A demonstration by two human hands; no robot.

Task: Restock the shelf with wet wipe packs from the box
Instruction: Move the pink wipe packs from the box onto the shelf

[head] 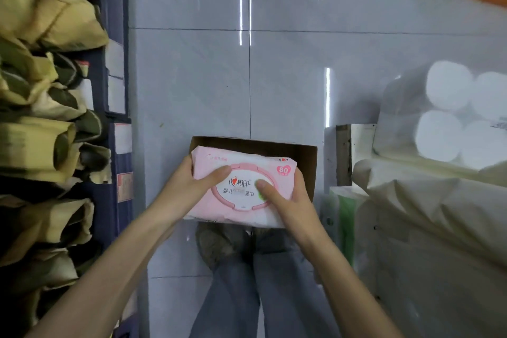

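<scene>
Both hands, the left hand (192, 186) and right hand (288, 200), grip one pink wet wipe pack (241, 184) by its ends, thumbs on top, above an open cardboard box (307, 164) on the glossy grey tiled floor (192, 77). Shelves (118, 145) of yellow bags (35, 143) flank the left (price tags blurred); paper rolls (444, 118) sit right. The pack hides the box's inside.
</scene>
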